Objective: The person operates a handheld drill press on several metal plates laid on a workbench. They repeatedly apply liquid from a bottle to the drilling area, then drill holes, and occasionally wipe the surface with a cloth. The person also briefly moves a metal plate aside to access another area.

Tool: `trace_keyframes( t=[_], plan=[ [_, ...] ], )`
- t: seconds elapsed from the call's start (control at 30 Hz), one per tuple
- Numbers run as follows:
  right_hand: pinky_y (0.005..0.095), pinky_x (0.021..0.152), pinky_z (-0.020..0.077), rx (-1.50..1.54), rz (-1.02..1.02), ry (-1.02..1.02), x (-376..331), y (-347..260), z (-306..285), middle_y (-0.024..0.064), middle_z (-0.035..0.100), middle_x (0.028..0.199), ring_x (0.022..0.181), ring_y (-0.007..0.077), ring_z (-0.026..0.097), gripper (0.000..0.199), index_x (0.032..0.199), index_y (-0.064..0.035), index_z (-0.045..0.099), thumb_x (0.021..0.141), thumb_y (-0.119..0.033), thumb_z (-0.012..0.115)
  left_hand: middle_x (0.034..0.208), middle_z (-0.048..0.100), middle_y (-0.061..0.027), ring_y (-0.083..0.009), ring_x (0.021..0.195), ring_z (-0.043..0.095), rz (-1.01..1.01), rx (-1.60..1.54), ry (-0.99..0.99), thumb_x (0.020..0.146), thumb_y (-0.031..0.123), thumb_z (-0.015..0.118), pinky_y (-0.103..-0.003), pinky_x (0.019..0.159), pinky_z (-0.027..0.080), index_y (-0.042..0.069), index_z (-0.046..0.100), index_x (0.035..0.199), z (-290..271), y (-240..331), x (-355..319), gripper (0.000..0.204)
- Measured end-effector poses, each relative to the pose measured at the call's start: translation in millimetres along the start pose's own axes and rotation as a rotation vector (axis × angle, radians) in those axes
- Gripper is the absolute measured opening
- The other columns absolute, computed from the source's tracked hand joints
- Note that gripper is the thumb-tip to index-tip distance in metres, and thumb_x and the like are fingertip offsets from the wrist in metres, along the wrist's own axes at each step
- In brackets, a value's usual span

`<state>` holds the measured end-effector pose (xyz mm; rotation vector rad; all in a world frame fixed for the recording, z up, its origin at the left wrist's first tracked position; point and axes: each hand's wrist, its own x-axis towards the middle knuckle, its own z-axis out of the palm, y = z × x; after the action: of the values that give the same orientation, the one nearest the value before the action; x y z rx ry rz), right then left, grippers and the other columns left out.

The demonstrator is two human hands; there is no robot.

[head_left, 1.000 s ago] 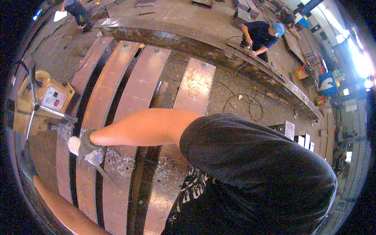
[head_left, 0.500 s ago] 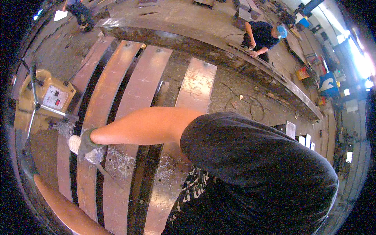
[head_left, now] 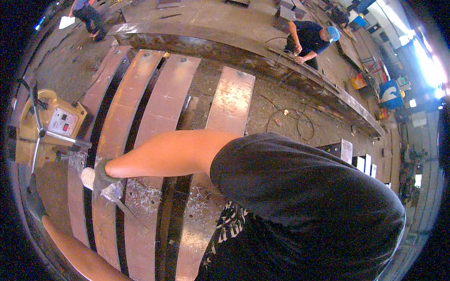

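A yellow drilling machine with a control panel and a three-spoked feed handle stands at the left, beside the steel plates. My left hand, in a dark glove, is closed around the end of the lowest spoke. Stretched across the plates, my right arm ends in a dark-gloved right hand. That hand is wrapped round a bottle-like thing, ribbed and white at one end, clear plastic at the other. A thin rod extends from its clear end over a plate; whether they are joined I cannot tell. Metal shavings lie nearby.
Several long, rust-brown steel plates lie side by side with dark gaps between them. Beyond runs a long steel beam, where a co-worker bends over it. Another person is at the far left. A cable coils on the floor.
The view has shifted and turned slightly. Both hands keep their grips, with no clear movement of the feed handle.
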<state>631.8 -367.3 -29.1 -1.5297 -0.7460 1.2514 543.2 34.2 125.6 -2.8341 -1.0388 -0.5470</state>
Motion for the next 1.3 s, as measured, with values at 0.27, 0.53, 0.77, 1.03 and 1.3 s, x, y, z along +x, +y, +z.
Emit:
trace_keyframes(
  t=[0.27, 0.53, 0.77, 1.03, 1.3],
  plan=[
    [0.0384, 0.06, 0.0547, 0.007, 0.007, 0.004, -4.0, 6.1, -2.8, 0.0106, 0.073, 0.087, 0.066, 0.0218, 0.069, 0.045, 0.106, -0.0029, 0.073, 0.081, -0.039, 0.083, 0.131, 0.068, -0.0251, -0.0378, 0.12, 0.065, 0.013, -0.016, 0.001, 0.087, 0.066, 0.067, -0.044, 0.105, 0.048, 0.001, 0.07, 0.128, 1.5, -4.3, -0.5, 0.076],
    [0.0385, 0.06, 0.0544, 0.07, 0.006, -0.036, -13.1, 14.7, 7.5, 0.0105, 0.073, 0.086, 0.066, 0.0219, 0.068, 0.044, 0.106, -0.0034, 0.073, 0.081, -0.039, 0.082, 0.131, 0.067, -0.0254, -0.0375, 0.12, 0.065, -0.01, -0.053, 0.041, 0.088, 0.064, 0.068, -0.044, 0.105, 0.048, 0.0, 0.07, 0.128, -18.2, 12.8, -24.6, 0.076],
    [0.0385, 0.06, 0.0542, 0.173, 0.147, -0.099, -43.0, 4.4, 9.5, 0.0103, 0.073, 0.086, 0.065, 0.0219, 0.068, 0.044, 0.106, -0.0038, 0.073, 0.081, -0.039, 0.082, 0.135, 0.065, -0.0239, -0.0386, 0.128, 0.062, -0.088, 0.139, 0.106, 0.077, 0.088, 0.056, -0.045, 0.109, 0.046, 0.006, 0.07, 0.131, -59.4, 56.9, -61.0, 0.099],
    [0.0373, 0.07, 0.0559, 0.12, 0.032, -0.083, -51.4, 16.9, -13.1, 0.0127, 0.074, 0.095, 0.077, 0.0206, 0.069, 0.055, 0.112, -0.0013, 0.072, 0.078, -0.044, 0.083, 0.127, 0.07, -0.0218, -0.04, 0.12, 0.065, -0.097, 0.071, 0.114, 0.076, 0.088, 0.057, -0.047, 0.103, 0.049, 0.011, 0.076, 0.122, -57.2, 78.5, -66.1, 0.092],
    [0.0364, 0.073, 0.0567, -0.021, 0.037, -0.011, -52.6, 11.9, -13.0, 0.0133, 0.075, 0.098, 0.079, 0.0213, 0.07, 0.058, 0.112, 0.0003, 0.073, 0.077, -0.044, 0.085, 0.12, 0.072, -0.0223, -0.0395, 0.116, 0.067, -0.139, 0.102, 0.036, 0.076, 0.088, 0.058, -0.047, 0.101, 0.05, 0.008, 0.076, 0.118, -64.5, 84.2, -71.5, 0.092]
  ],
)
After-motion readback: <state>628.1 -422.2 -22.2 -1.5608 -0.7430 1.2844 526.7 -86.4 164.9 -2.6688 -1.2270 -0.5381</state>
